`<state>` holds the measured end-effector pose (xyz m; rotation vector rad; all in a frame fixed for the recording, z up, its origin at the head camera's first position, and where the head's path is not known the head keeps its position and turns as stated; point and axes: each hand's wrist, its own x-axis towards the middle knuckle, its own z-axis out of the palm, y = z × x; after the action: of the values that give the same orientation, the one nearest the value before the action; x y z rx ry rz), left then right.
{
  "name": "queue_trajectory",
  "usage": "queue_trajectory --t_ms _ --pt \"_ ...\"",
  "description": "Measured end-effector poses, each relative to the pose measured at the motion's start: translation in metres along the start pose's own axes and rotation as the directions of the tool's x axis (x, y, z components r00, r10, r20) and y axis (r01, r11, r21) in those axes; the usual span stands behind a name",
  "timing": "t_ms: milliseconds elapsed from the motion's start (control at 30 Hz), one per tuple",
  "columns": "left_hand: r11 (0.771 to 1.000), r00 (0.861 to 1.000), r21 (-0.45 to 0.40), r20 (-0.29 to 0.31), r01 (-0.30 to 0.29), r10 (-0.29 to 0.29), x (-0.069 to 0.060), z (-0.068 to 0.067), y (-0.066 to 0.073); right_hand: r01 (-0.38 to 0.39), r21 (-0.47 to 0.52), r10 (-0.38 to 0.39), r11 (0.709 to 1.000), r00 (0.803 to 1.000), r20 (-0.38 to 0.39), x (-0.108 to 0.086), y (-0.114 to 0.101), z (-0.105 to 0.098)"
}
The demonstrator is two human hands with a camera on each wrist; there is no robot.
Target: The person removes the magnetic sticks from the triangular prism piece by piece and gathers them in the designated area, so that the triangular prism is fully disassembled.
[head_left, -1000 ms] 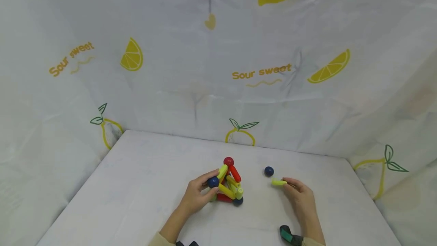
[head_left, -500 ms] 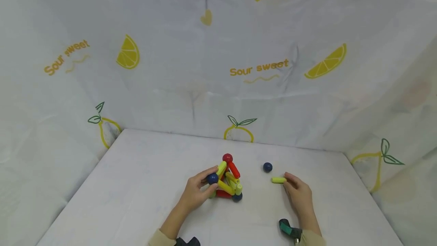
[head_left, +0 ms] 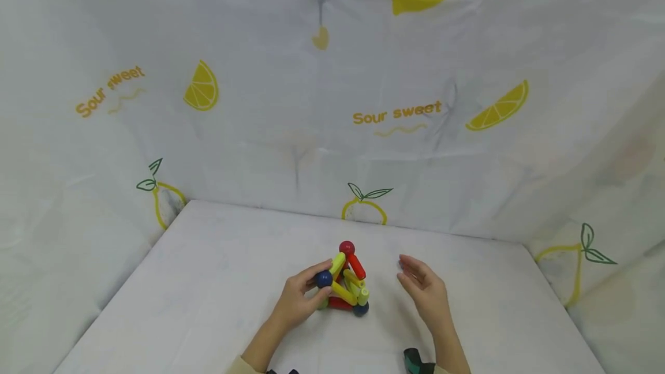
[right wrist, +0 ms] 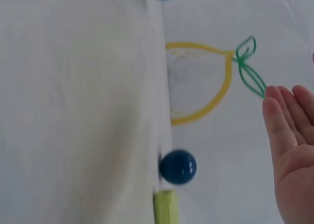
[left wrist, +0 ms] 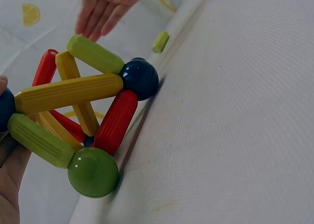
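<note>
- Stick-and-ball frame (head_left: 345,293) of glossy, plastic-looking red, yellow and lime rods with coloured balls: mid-counter, in front of the person; whether its lower corners touch the surface cannot be confirmed.
- Left hand (head_left: 298,300): thumb and fingers pinch the frame's glossy dark-blue corner ball (head_left: 324,279).
- Right hand (head_left: 427,290): released, fingers fairly straight, holding nothing; right of the frame, apart from it.
- Change: half a second ago the right hand pinched a lime-green ridged rod (left wrist: 160,42); that rod now lies loose on the white counter (head_left: 234,258), and the hand has shifted toward the frame. Left hand's pinch unchanged.
- Reading: rod seems set aside unattached, leaving the right hand unencumbered while the left steadies the build. Three rods (red, yellow, lime) show free ends on the frame's right side, so it looks unfinished.
- Count, balls on frame: one glossy red (head_left: 347,248), one glossy green (left wrist: 93,172), three dark blue, one of these mostly hidden at the back.
- Count, rods on frame, left wrist view: three red, three yellow, two lime; head view adds a third lime running to the red ball. Others may be hidden.
- Count, loose: one lime rod, one dark-blue loose ball (right wrist: 177,167) just beside it; contact uncertain. Right hand mostly hides both in head view.
- Behind: white lemon-print sheet (head_left: 291,74).
</note>
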<state>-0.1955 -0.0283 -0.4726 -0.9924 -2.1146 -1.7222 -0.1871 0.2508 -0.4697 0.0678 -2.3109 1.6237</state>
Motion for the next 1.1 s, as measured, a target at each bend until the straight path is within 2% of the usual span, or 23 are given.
queue_trajectory --t_ms 200,333,467,667,733,900,1100 --pt "1.0 1.0 -0.009 -0.001 0.001 -0.001 0.002 0.0 0.003 -0.06 0.122 0.044 0.991 0.991 0.13 -0.003 -0.016 0.038" --pt "0.999 1.0 -0.025 0.006 0.025 -0.024 0.002 0.001 0.004 -0.068 0.119 0.047 0.991 0.984 0.169 -0.005 -0.019 0.057" --pt "0.999 0.999 -0.034 -0.001 0.033 -0.033 0.0 0.002 0.002 -0.07 0.073 0.059 0.995 0.989 0.139 -0.007 -0.019 0.07" --pt "0.999 0.999 -0.009 -0.026 0.047 -0.047 -0.002 0.004 -0.005 -0.064 0.052 0.06 0.997 0.996 0.071 -0.007 -0.021 0.077" --pt "0.998 0.998 -0.006 -0.029 0.054 -0.055 -0.002 0.004 -0.006 -0.055 0.062 0.052 0.997 0.998 0.038 -0.006 -0.021 0.078" --pt "1.0 0.999 -0.003 -0.029 0.027 -0.027 -0.001 0.003 -0.003 -0.07 0.106 0.076 0.992 0.996 -0.054 -0.006 -0.021 0.077" --pt "1.0 1.0 0.003 -0.014 0.018 -0.018 0.001 0.0 0.004 -0.139 0.152 0.146 0.979 0.988 -0.039 -0.004 -0.017 0.071"
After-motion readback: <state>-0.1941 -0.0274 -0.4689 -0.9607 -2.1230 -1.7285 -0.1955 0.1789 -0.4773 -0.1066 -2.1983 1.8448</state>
